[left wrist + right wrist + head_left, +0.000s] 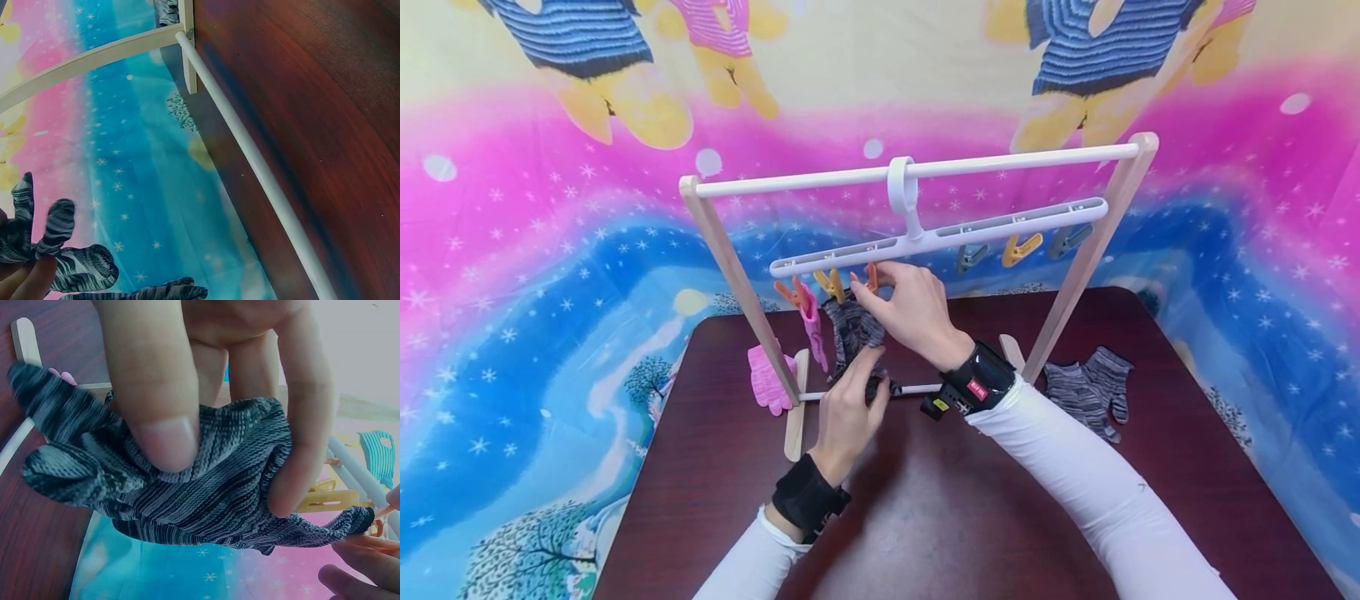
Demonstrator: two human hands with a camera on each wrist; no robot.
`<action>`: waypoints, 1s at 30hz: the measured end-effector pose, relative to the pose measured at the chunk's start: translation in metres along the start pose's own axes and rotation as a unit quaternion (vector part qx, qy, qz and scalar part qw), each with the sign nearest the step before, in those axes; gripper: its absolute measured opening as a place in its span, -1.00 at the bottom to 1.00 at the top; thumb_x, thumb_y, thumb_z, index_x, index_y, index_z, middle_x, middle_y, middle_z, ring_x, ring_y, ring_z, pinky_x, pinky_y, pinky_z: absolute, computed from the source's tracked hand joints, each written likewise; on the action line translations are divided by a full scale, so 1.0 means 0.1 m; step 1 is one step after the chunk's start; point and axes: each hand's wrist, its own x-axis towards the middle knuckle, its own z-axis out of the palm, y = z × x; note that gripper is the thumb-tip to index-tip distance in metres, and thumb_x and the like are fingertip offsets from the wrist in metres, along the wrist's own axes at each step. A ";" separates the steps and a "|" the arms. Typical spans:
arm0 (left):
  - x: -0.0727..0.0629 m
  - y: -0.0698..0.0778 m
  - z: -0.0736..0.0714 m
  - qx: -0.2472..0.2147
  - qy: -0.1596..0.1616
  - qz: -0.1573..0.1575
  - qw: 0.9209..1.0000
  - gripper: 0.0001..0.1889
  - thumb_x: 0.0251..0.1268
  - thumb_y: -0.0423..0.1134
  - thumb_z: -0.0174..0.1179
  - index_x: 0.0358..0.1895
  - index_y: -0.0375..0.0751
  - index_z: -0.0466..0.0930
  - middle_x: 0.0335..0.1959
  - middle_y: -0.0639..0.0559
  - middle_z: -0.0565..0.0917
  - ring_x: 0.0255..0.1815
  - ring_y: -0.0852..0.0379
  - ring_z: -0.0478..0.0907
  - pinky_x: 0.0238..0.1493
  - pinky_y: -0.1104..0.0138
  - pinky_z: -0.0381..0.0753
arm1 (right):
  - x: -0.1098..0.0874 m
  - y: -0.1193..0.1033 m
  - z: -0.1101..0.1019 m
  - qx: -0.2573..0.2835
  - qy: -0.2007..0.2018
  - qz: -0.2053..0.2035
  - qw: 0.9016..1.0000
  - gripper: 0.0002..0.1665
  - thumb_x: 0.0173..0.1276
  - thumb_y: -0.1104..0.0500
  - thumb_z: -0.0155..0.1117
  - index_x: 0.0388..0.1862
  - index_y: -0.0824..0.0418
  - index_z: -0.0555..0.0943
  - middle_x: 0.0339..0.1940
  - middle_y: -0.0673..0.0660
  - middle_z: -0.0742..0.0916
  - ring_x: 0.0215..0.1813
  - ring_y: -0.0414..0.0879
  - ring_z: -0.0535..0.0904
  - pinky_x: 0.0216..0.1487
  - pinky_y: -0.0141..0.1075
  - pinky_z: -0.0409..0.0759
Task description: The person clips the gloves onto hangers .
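Observation:
A grey-and-black knit glove [847, 321] hangs at the left half of a white hanger [842, 257], beside a yellow clip [831, 285]. My right hand [917, 308] pinches an orange clip [872, 277] at the glove's upper edge. Lower down, my left hand [846, 417] grips the glove's body. In the right wrist view, the left thumb [165, 425] and fingers hold the striped knit [212, 506], and the right fingertips [369, 559] meet the clip at the cuff. Fingertips on the glove [59, 228] show at the left wrist view's lower left.
The hanger hooks over a stand's white top rod [820, 180]. A pink glove [814, 325] hangs from another orange clip [792, 292]; a second pink glove [767, 379] lies behind the left post. Grey gloves [1090, 387] lie at right. Several clips [1021, 248] hang at the hanger's right.

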 end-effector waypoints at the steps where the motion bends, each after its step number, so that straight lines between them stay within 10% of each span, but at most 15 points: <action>1: -0.01 0.00 0.00 -0.001 -0.002 -0.002 1.000 -0.54 0.29 -0.32 0.33 0.26 -0.17 0.56 0.23 -0.13 0.68 0.18 -0.01 0.69 -0.15 0.14 0.75 | 0.00 0.00 0.00 0.001 0.000 -0.001 1.000 -0.64 0.39 -0.14 0.33 -0.22 0.13 0.74 -0.38 0.08 0.83 -0.31 -0.03 0.77 -0.53 -0.29 0.48; 30: -0.06 -0.02 0.02 -0.006 -0.036 -0.031 0.999 -0.41 0.29 -0.29 0.35 0.39 -0.16 0.45 0.38 -0.16 0.56 0.24 -0.06 0.65 -0.02 0.10 0.72 | -0.02 0.01 0.00 -0.009 -0.002 -0.008 1.000 -0.63 0.38 -0.16 0.34 -0.14 0.10 0.73 -0.46 0.03 0.78 -0.39 -0.07 0.71 -0.54 -0.30 0.46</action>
